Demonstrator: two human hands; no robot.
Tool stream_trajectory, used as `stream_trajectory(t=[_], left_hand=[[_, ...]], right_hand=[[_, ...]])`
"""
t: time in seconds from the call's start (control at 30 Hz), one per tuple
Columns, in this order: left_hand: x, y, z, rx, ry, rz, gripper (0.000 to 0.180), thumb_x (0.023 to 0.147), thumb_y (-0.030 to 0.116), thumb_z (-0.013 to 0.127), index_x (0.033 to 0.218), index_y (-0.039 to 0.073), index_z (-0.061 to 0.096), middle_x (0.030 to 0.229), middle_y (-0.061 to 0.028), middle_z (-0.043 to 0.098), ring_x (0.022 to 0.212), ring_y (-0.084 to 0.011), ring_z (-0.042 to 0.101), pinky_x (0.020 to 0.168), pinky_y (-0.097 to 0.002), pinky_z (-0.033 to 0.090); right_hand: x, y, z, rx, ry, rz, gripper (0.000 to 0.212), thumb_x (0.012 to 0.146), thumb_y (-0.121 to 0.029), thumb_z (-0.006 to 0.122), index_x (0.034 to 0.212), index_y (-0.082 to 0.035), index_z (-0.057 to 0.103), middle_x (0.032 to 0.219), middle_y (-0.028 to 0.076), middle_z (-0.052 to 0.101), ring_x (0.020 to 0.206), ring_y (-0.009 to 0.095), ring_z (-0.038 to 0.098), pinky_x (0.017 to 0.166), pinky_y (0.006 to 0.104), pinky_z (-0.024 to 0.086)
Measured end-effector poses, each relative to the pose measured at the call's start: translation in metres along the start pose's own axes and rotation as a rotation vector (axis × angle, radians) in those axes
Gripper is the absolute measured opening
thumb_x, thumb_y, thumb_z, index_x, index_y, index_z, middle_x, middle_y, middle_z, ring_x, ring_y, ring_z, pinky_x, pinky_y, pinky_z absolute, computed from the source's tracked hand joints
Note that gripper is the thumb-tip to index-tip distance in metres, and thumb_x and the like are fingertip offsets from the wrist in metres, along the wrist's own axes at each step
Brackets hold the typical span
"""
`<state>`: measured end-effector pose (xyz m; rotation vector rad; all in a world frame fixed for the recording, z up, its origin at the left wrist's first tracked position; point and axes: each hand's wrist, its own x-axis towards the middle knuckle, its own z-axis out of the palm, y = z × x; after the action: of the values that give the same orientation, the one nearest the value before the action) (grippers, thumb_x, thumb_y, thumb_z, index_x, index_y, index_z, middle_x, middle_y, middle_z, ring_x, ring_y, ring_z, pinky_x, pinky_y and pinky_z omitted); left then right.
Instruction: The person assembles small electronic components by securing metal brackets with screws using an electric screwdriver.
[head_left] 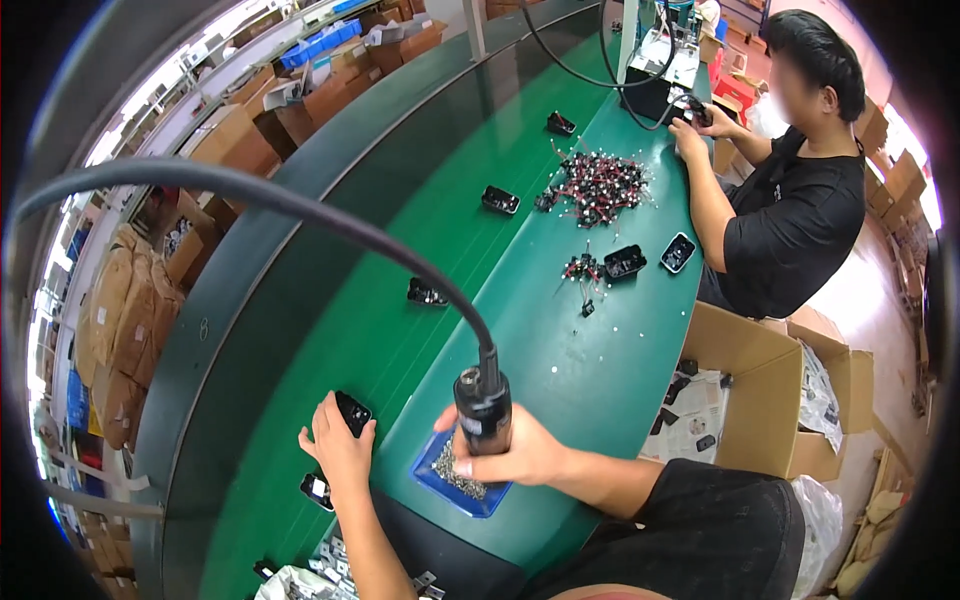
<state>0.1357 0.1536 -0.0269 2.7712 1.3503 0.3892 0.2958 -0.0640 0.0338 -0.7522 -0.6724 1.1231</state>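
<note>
My right hand (pixel 515 452) grips a black electric screwdriver (pixel 484 412) upright, its cable rising from the top. The tool's lower end is hidden behind my hand. Under that hand lies a blue tray (pixel 483 507) of small metal screws (pixel 450 468). Over on the green belt, my left hand (pixel 340 447) has its thumb and fingers around a small black plastic housing (pixel 353 411), partly covered by the hand. Close to my left wrist is another black housing (pixel 317 491) with a white patch inside.
More housings (pixel 500 199) sit along the belt (pixel 400 225). A pile of wired parts (pixel 603 187) covers the far table. A co-worker (pixel 800 190) handles a dark part at right. An open cardboard box (pixel 745 350) stands beside the table; metal pieces (pixel 345 570) lie near my left forearm.
</note>
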Motion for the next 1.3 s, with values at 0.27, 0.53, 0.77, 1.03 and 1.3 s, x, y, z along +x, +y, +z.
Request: stream_trajectory(t=[0.27,0.53,0.77,1.03,1.3], left_hand=[[-0.059,0.035,-0.062,-0.090,0.150,-0.046,0.084,0.065,0.021,0.084,0.136,0.004,0.044,0.129,-0.0137,0.054,0.122,-0.0287,0.050,0.106,-0.0521,0.026],[-0.187,0.036,-0.073,-0.248,-0.034,-0.110,0.082,0.060,0.016,0.083,0.134,0.004,0.048,0.128,-0.0143,0.052,0.119,-0.0331,0.048,0.100,-0.0466,0.030],[-0.210,0.036,-0.088,-0.309,0.001,-0.094,0.090,0.063,0.021,0.085,0.141,0.005,0.042,0.145,-0.0219,0.037,0.124,-0.0409,0.042,0.101,-0.0508,0.034],[-0.295,0.006,-0.082,-0.278,-0.077,-0.030,0.039,0.079,0.024,0.072,0.114,0.008,0.066,0.126,-0.0094,0.060,0.117,-0.0280,0.055,0.104,-0.0510,0.030],[-0.307,-0.003,-0.071,-0.260,-0.024,0.114,0.030,0.081,0.012,0.068,0.110,0.009,0.070,0.127,-0.0101,0.061,0.120,-0.0291,0.055,0.102,-0.0464,0.036]], right_hand=[[0.004,-0.007,0.000,-0.057,0.050,-0.056,0.047,0.078,0.007,0.069,0.121,0.001,0.049,0.080,0.005,0.059,0.071,0.010,0.056,0.063,0.0249,0.046],[0.003,0.012,-0.006,-0.237,0.219,-0.214,0.050,0.075,0.007,0.070,0.119,-0.001,0.049,0.078,0.006,0.061,0.068,0.012,0.058,0.062,0.0258,0.046],[-0.005,0.019,0.002,-0.207,0.321,-0.383,0.046,0.076,0.012,0.068,0.117,0.000,0.051,0.077,0.002,0.058,0.067,0.009,0.055,0.061,0.0232,0.044],[-0.016,0.011,0.019,-0.184,0.314,-0.619,0.043,0.081,0.001,0.067,0.119,0.001,0.046,0.076,0.005,0.057,0.068,0.015,0.057,0.068,0.0319,0.050],[-0.037,-0.008,0.032,-0.220,0.342,-0.676,0.044,0.081,-0.007,0.066,0.120,-0.001,0.048,0.076,0.004,0.054,0.066,0.015,0.054,0.067,0.0323,0.048]])
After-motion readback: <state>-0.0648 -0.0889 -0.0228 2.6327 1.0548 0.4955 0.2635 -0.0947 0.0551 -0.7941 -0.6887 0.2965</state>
